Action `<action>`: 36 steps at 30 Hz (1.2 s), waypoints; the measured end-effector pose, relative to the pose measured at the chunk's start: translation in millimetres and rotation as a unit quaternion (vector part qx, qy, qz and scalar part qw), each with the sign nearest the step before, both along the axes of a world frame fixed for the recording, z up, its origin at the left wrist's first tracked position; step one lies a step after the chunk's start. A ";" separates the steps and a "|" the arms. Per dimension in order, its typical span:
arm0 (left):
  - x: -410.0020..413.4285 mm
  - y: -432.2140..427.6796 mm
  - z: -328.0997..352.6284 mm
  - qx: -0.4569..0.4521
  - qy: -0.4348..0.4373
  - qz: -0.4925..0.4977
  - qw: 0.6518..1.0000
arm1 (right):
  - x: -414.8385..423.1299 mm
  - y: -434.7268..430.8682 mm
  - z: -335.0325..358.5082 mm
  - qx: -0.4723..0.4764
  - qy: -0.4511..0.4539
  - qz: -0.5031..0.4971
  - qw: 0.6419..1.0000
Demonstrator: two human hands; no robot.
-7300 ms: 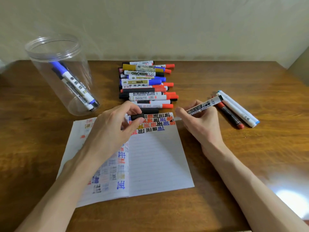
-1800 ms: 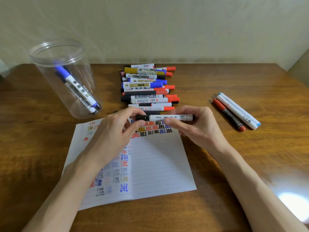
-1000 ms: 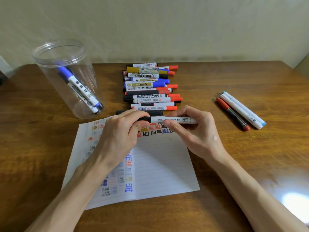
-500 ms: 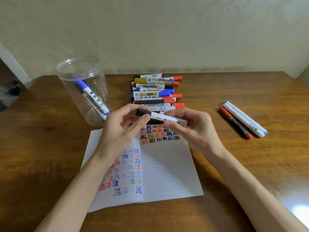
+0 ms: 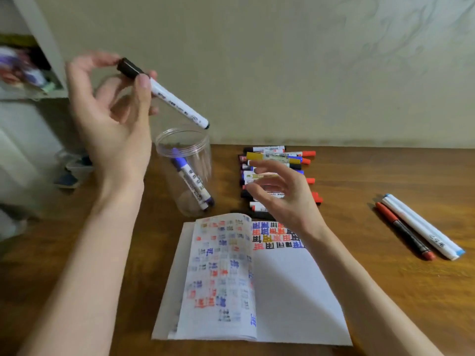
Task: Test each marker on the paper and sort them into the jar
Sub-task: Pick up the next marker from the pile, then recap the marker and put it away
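My left hand is raised above the clear plastic jar and pinches a white marker with a black cap near its cap end. The marker slants down, its lower end just over the jar's rim. Inside the jar lean two blue-capped markers. My right hand hovers with loosely curled fingers, holding nothing, over the row of unsorted markers. The open notebook paper with coloured test marks lies in front.
A red marker and a white marker with blue ends lie side by side at the right on the wooden table. The wall stands close behind. Off the table's left edge are blurred shelves and boxes.
The cap went back on the marker. My right hand let go of it, and my left hand lifted it up and left, over the jar. The view swung left.
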State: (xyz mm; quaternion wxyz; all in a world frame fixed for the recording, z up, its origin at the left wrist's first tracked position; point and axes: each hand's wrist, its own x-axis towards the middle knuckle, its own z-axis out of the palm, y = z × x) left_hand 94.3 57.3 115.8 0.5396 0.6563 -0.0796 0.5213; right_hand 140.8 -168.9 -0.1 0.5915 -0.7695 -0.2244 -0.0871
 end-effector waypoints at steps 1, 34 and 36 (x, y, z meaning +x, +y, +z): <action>1.9 6.0 4.1 0.018 -0.012 0.031 0.999 | 1.2 6.4 1.3 0.002 -0.001 0.001 1.000; -13.1 -93.1 -82.5 0.069 0.313 -0.162 0.933 | 13.2 -40.0 -16.9 -0.051 0.039 -0.043 0.997; -11.3 -97.0 -97.5 0.182 0.473 -0.200 0.838 | 14.3 -60.7 -20.6 -0.080 0.035 -0.063 0.994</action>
